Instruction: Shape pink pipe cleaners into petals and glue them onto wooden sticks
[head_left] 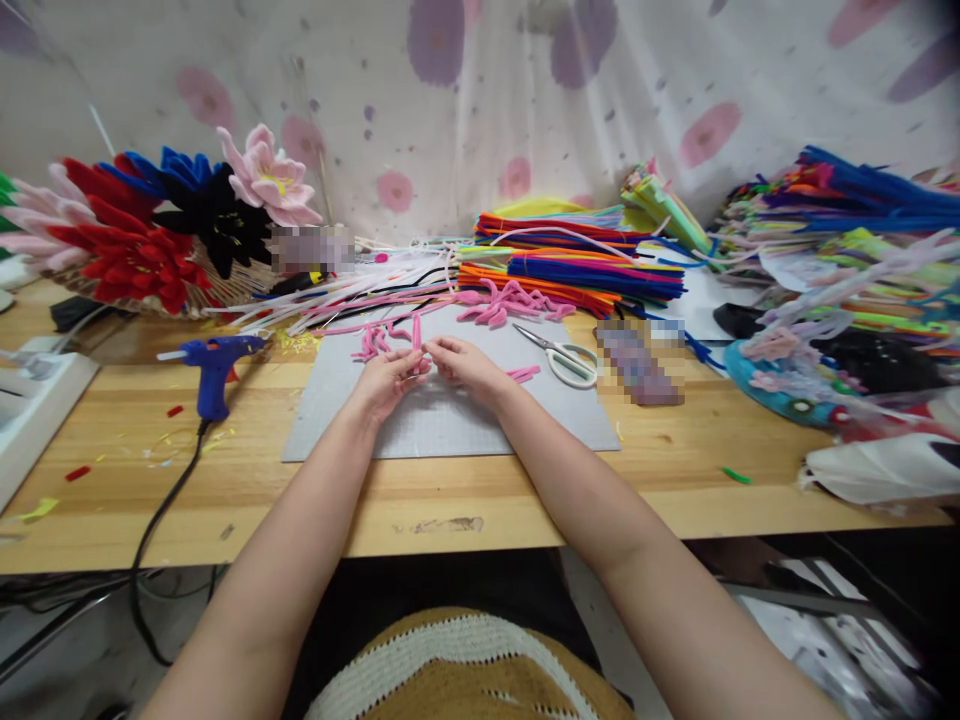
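Note:
Over the grey mat (330,410), my left hand (390,382) is closed on a pink pipe cleaner piece (417,332) that sticks up from its fingers. My right hand (465,366) is beside it with thumb and fingers pinched together; whatever lies between them is too small to make out. Curled pink pieces (373,341) lie just behind my left hand. A heap of bent pink pieces (502,302) rests at the mat's back edge. Short pink strips (523,374) lie right of my right hand, near scissors (571,364) with pale handles.
A blue glue gun (214,370) stands left of the mat, its cord hanging over the table's front edge. Fuzzy flowers (150,240) fill the back left. Bundled pipe cleaners (570,265) lie behind the mat. More bundles, plastic bags and a blue round item (780,390) crowd the right.

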